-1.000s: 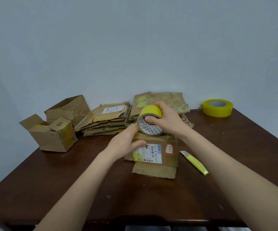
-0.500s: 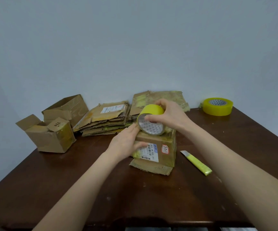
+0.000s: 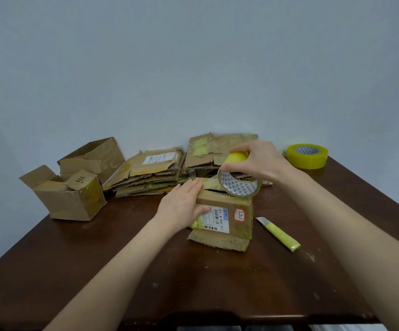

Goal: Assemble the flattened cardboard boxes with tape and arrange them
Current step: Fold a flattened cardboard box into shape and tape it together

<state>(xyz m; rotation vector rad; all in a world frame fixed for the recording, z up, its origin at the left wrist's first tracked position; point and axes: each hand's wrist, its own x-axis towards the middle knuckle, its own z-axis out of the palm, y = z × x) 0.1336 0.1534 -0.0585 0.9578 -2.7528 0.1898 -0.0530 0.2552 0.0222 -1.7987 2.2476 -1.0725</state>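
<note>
Two hands are busy on one small cardboard box [image 3: 227, 215] at mid-counter. My left hand [image 3: 181, 206] lies flat and open against the box's left end, fingers spread over its top edge and thumb on the front face, pressing without gripping. My right hand [image 3: 258, 161] is closed around a yellow tape roll [image 3: 239, 179], fingers over the top of the roll, which is tilted so its printed core faces me and its lower rim touches the box's top at the right end. The box stands upright with its long axis running from my left hand to my right; a bottom flap sticks out toward me on the counter [image 3: 193, 283]. A white shipping label [image 3: 214, 218] with a barcode is turned sideways on the front, partly under my left thumb; its print is too small to read. Beside it sits a red-bordered sticker [image 3: 239, 215] with handwriting I cannot make out.

Just right of the box lies a yellow-handled utility knife [image 3: 279, 232], blade pointing away from me toward the box. Beyond my hands are piles of flattened boxes [image 3: 150, 173]. Far left of my left hand stand two opened boxes, the nearer one [image 3: 69, 199] marked "119" on a flap. Beyond my right hand rests a spare tape roll [image 3: 307, 156], lying flat.
</note>
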